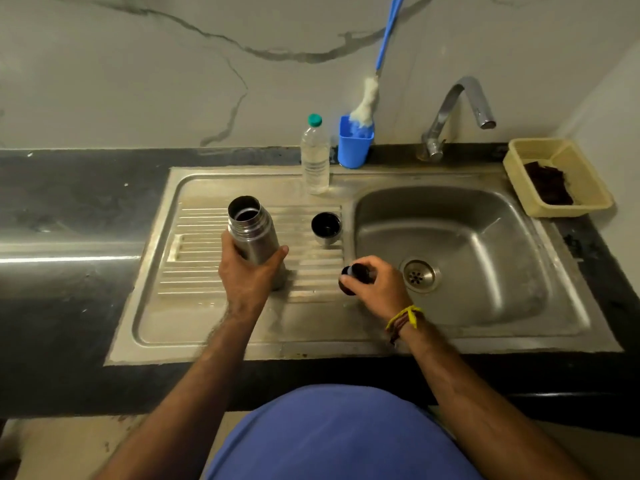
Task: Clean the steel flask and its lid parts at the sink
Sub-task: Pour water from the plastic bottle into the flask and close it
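L hand (247,271) gripping upright flask (251,233); R hand (375,284) holding dark stopper (353,277), probably, basin (485,244) at 3 o'clock

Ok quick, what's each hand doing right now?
Left hand: closed, gripping the open steel flask on the drainboard.
Right hand: closed, holding the dark lid part beside the sink basin.

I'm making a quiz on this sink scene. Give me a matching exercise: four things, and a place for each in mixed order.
1. steel flask
2. steel cup
3. dark stopper
4. bottle brush

a. in the blue holder
b. gripped by the left hand
c. standing alone on the drainboard
d. held in the right hand

Pairs: 1-b, 2-c, 3-d, 4-a
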